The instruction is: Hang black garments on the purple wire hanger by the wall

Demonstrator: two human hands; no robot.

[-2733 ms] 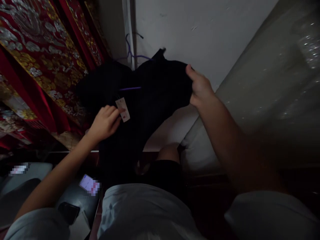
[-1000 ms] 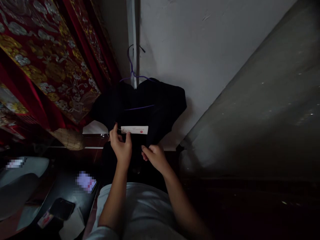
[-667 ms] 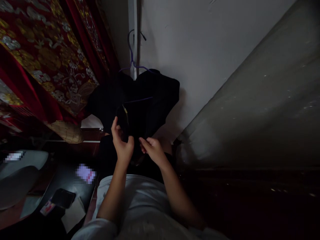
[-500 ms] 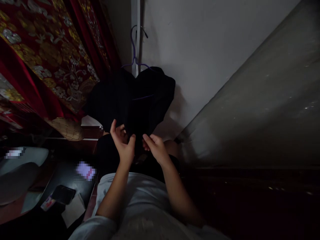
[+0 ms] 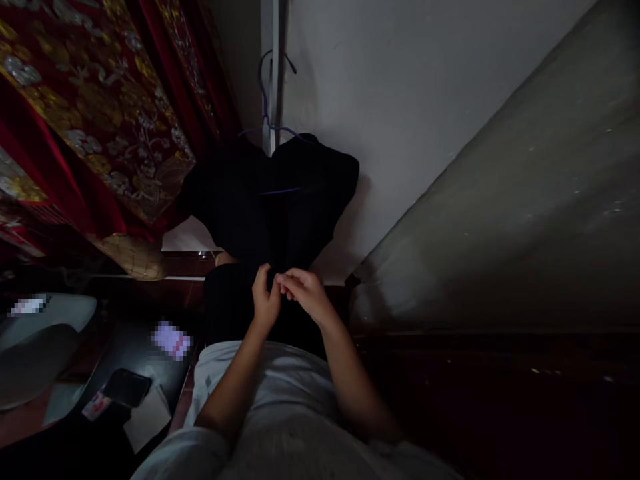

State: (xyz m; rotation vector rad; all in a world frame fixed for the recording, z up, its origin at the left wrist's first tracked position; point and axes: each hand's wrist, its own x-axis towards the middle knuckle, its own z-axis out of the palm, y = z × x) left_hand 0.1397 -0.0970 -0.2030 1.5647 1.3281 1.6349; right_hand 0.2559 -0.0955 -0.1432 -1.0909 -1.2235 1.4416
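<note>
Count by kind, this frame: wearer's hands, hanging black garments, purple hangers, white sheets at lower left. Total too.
Hands: 2 (left hand, right hand)
Black garment: 1
Purple hanger: 1
White sheet: 1
Total: 5

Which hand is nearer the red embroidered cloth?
The left hand; the right hand, also at the black garment, is farther from the red embroidered cloth.

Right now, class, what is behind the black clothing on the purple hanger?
A pale wall shows past the black clothing on the picture's right, and an upright post shows above its neckline. Whatever lies directly behind the fabric is covered and cannot be seen.
</note>
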